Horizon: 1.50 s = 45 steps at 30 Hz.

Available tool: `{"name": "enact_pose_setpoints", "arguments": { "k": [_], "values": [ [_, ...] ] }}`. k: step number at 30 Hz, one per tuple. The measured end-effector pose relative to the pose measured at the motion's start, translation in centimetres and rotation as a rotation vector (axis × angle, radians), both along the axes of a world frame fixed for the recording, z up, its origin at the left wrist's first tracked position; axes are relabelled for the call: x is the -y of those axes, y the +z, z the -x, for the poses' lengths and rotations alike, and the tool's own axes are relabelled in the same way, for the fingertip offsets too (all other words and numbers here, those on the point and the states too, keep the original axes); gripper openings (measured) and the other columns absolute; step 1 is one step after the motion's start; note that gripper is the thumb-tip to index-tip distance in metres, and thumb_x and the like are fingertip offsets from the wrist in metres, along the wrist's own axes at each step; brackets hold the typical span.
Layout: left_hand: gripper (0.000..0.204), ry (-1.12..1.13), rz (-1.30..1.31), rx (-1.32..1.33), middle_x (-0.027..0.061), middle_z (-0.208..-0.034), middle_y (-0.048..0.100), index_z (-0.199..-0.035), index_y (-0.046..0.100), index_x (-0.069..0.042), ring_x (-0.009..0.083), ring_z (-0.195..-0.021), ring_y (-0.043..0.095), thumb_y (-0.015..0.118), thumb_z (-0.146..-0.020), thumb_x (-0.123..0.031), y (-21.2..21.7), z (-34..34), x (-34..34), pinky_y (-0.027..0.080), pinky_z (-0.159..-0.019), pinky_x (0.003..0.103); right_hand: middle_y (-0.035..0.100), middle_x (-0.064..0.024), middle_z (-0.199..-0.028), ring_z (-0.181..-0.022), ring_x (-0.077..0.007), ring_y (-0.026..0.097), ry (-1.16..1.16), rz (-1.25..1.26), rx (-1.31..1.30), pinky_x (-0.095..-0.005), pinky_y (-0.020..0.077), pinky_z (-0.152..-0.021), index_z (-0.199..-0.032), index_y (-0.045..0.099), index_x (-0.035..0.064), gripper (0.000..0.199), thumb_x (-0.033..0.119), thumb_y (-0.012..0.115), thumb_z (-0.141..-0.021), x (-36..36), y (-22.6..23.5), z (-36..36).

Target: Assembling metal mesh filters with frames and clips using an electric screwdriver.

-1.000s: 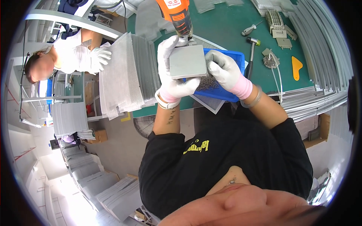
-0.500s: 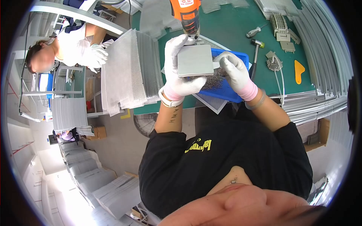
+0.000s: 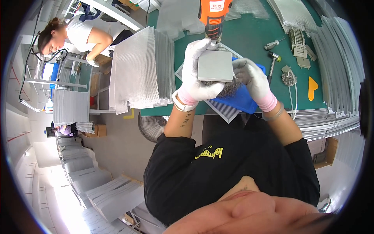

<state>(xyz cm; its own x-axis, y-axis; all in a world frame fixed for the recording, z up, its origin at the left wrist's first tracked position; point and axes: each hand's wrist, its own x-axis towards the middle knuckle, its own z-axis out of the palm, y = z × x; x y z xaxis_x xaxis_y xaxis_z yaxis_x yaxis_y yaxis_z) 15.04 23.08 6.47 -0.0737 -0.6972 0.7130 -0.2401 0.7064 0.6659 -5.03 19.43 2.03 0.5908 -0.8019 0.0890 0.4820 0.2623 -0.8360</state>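
Note:
A grey, flat square block [image 3: 215, 66] is held up over the bench by my left hand [image 3: 196, 76]. That white-gloved hand wraps its left side, thumb along the lower edge. My right hand [image 3: 252, 80], also gloved, has its fingers curled at the block's right edge; what they pinch is hidden. An orange and black power screwdriver [image 3: 214, 17] points down just beyond the block, its tip close to my left fingers. Beneath my hands, a blue tray [image 3: 249, 102] holds a heap of small metal pieces [image 3: 230, 90], partly covered by the block and hands.
Mesh panels [image 3: 134, 70] stand stacked at left, beside a co-worker [image 3: 83, 37]. On the green bench at right are a screwdriver [image 3: 272, 44], a hammer [image 3: 274, 58], a yellow scraper [image 3: 312, 88] and a cable-tied bundle [image 3: 288, 78]. Long metal profiles [image 3: 343, 66] line the right edge.
The whole view has shifted, so the bench appears further right. A small grey tab between my right fingers and the block no longer shows. The co-worker has turned and lowered an arm.

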Motion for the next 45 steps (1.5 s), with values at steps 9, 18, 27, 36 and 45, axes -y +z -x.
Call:
{"name": "enact_pose_setpoints", "arguments": {
  "k": [9, 18, 27, 36, 45],
  "values": [
    [0.096, -0.038, -0.019, -0.021, 0.0145, -0.124, 0.047, -0.144, 0.041, -0.002, 0.0262, -0.115, 0.052, 0.084, -0.064, -0.031, 0.3, 0.3, -0.1, 0.046, -0.1, 0.04, 0.062, -0.0017, -0.081, -0.074, -0.009, 0.057, 0.128, 0.178, -0.101, -0.0254, 0.0478, -0.07, -0.098, 0.064, 0.0004, 0.031, 0.031, 0.069, -0.096, 0.4, -0.5, 1.0],
    [0.095, -0.057, 0.039, 0.009, 0.0128, -0.125, 0.047, -0.145, 0.041, -0.003, 0.0246, -0.115, 0.053, 0.083, -0.063, -0.027, 0.1, -0.1, 0.4, 0.048, -0.098, 0.039, 0.071, -0.0096, -0.098, -0.076, -0.0111, 0.06, 0.117, 0.02, -0.109, -0.0256, 0.0518, -0.073, -0.115, 0.066, -0.0062, 0.041, 0.03, 0.068, -0.096, 0.4, -2.1, 1.5],
    [0.097, -0.085, -0.006, -0.051, 0.0115, -0.131, 0.045, -0.146, 0.037, -0.003, 0.0231, -0.118, 0.054, 0.085, -0.064, -0.024, 0.4, -0.5, -0.1, 0.049, -0.099, 0.039, 0.07, -0.0092, -0.105, -0.089, -0.01, 0.064, 0.185, -0.066, -0.069, -0.026, 0.0533, -0.082, -0.127, 0.059, -0.0068, 0.043, 0.018, 0.067, -0.093, 0.2, -0.3, 2.2],
    [0.096, -0.05, 0.011, -0.034, 0.0135, -0.133, 0.048, -0.148, 0.034, -0.002, 0.0232, -0.118, 0.055, 0.079, -0.063, -0.015, 0.5, -0.6, -0.4, 0.049, -0.101, 0.038, 0.069, -0.0093, -0.093, -0.081, -0.0154, 0.066, 0.12, 0.065, -0.035, -0.0276, 0.0544, -0.075, -0.117, 0.064, -0.0029, 0.038, 0.018, 0.078, -0.088, 0.4, -2.1, 2.2],
    [0.094, -0.018, 0.044, 0.017, 0.0143, -0.132, 0.047, -0.147, 0.035, -0.001, 0.024, -0.118, 0.055, 0.077, -0.063, -0.014, 0.5, -0.1, -0.4, 0.049, -0.101, 0.039, 0.068, -0.0099, -0.097, -0.083, -0.0197, 0.07, 0.17, -0.288, 0.163, -0.0308, 0.0589, -0.073, -0.107, 0.062, 0.0005, 0.022, 0.019, 0.066, -0.097, 0.4, -3.0, 2.4]
  ]
}}
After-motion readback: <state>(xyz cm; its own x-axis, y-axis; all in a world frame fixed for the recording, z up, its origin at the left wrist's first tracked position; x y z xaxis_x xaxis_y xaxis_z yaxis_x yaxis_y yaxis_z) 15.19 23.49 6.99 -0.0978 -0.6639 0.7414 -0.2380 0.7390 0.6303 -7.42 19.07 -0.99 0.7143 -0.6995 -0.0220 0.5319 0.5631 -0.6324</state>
